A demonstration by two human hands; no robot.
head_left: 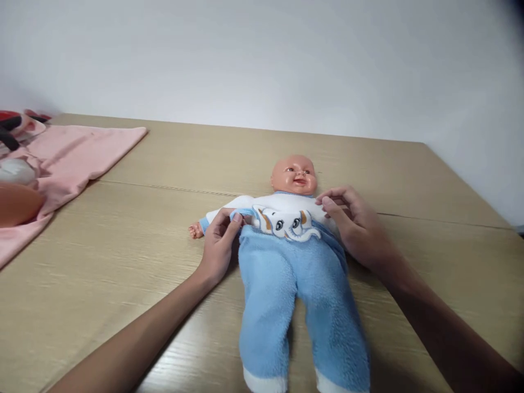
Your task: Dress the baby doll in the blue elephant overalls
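Note:
A bald baby doll (293,173) lies on its back on the wooden table, head away from me. It wears a white and blue top (289,221) with an elephant face on the front, and fuzzy blue pants (298,284) with white cuffs. With thumb and fingers, my left hand (221,243) pinches the top's blue lower edge at the doll's side, lifting it a little. My right hand (347,221) is at the opposite shoulder, fingers loosely curled and thumb apart from them, close to the white sleeve. The doll's arm on that side is hidden behind my hand.
A pink cloth (94,150) is spread on the left of the table (196,155). A white object (16,171), an orange-tan rounded thing (18,204) and red and black items (12,124) lie on it, partly cut off. A pale wall (262,65) stands behind the table.

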